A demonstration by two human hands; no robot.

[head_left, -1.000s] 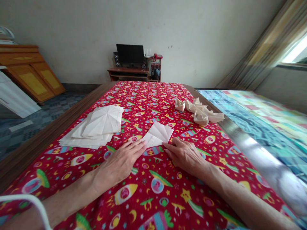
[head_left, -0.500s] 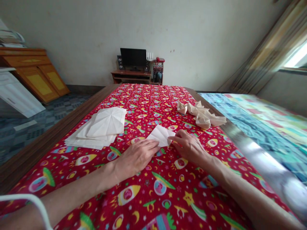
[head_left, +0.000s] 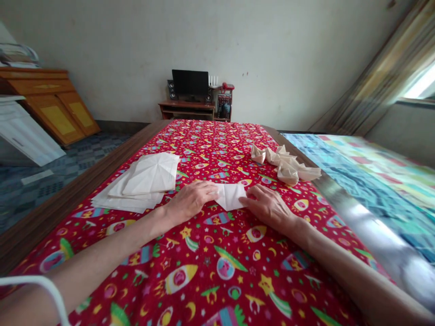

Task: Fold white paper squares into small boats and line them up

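A small folded sheet of white paper lies on the red patterned cloth between my two hands. My left hand closes its fingers on the paper's left edge. At the right edge, my right hand pinches the paper between thumb and fingers. To the left is a stack of creased white paper sheets, the top one marked with folds that radiate from its middle. Beyond my right hand sit several folded paper pieces with pointed tips, grouped together.
The red cloth covers a dark wooden table. A white cable curves in at lower left. A bed stands to the right, a wooden cabinet to the left. A monitor is by the far wall.
My left hand has moved up and away from me along the paper's left side. The paper's pointed far corner is gone; its top edge now looks straight, with a point toward me.
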